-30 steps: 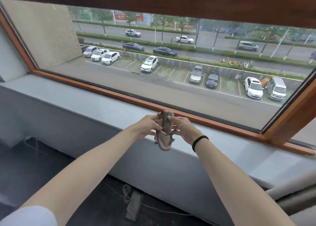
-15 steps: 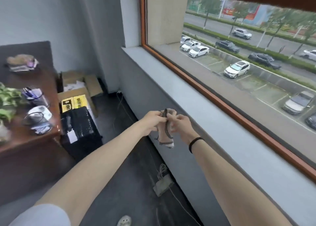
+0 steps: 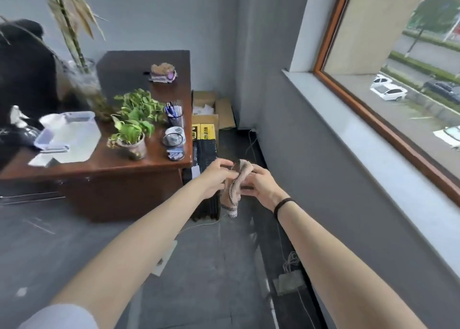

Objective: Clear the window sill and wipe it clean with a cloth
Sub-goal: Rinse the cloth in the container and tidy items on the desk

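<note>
Cloth [image 3: 235,196] position: in mid-air between both hands, above the floor [image 3: 211,266] and well apart from the sill [image 3: 368,152]. The left hand [image 3: 214,179] pinches the upper edge of the cloth with curled fingers. The right hand [image 3: 261,187] grips the cloth from the opposite side; a black band [image 3: 283,204] sits on its wrist. The cloth is bunched, and a dark-and-light patterned border hangs below the hands.

The sill runs along the right side, directly under the wood window frame [image 3: 373,121].

The surface [image 3: 159,165] stands to the left, against the far wall. It carries a potted plant [image 3: 132,144], a pen cup [image 3: 175,118], a glass vase [image 3: 84,85] holding tall stalks, a clear lidded box [image 3: 72,129] and a small pile [image 3: 163,72] at its far end. Cardboard boxes [image 3: 206,119] sit on the floor between the surface and the corner.
</note>
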Available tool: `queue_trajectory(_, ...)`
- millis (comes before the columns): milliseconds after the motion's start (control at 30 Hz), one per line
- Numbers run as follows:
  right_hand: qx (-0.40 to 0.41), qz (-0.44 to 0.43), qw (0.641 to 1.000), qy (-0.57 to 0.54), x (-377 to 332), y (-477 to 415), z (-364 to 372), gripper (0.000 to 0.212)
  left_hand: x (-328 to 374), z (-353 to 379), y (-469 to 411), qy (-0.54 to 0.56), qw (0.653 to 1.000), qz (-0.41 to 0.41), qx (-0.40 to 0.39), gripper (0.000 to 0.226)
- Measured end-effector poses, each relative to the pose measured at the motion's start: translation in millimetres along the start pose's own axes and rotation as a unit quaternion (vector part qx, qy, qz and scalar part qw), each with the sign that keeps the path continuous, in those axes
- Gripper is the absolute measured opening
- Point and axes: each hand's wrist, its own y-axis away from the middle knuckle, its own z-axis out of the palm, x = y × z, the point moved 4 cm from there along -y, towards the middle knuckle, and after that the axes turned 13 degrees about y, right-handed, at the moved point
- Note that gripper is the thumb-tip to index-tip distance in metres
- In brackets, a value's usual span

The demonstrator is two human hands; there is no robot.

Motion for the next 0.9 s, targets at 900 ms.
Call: queue_trajectory(900, -0.083, -0.019, 0.981, 0.175, -63.9, -216.8, 340.7, 0.017, 74.6, -368.0, -8.8, 0.123, 0.988, -0.015, 0.096, 0.033)
